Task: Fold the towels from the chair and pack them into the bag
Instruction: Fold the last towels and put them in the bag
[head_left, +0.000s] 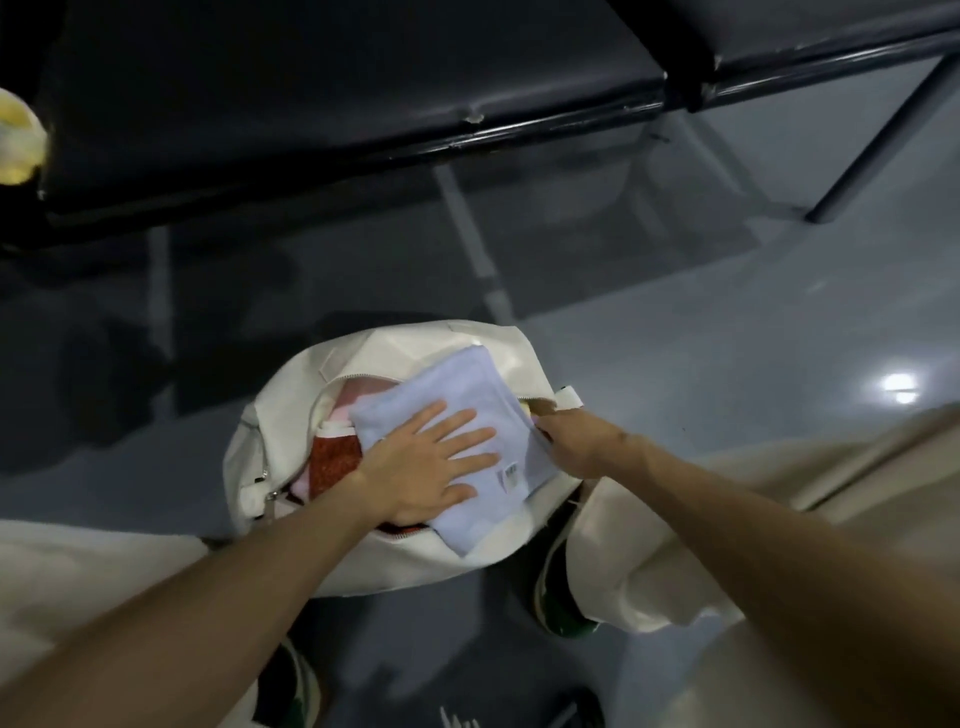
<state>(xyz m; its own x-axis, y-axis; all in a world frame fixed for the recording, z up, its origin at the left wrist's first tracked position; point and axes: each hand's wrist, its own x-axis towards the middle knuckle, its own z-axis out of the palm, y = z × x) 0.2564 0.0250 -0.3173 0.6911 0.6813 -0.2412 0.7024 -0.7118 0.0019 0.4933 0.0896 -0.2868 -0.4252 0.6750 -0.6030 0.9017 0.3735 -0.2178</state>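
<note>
1 towel (457, 384) under l hand (431, 460)

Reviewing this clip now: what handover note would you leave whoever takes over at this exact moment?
Left hand: flat, pressing the folded pale-blue towel onto the open white bag on the floor.
Right hand: at the bag's right rim, fingertips hidden under the towel; grip unclear.
Done: pink towel and red towel already inside.
Left: push the pale-blue towel in; a yellowish cloth on the black chair, possibly another towel, waits.
</note>
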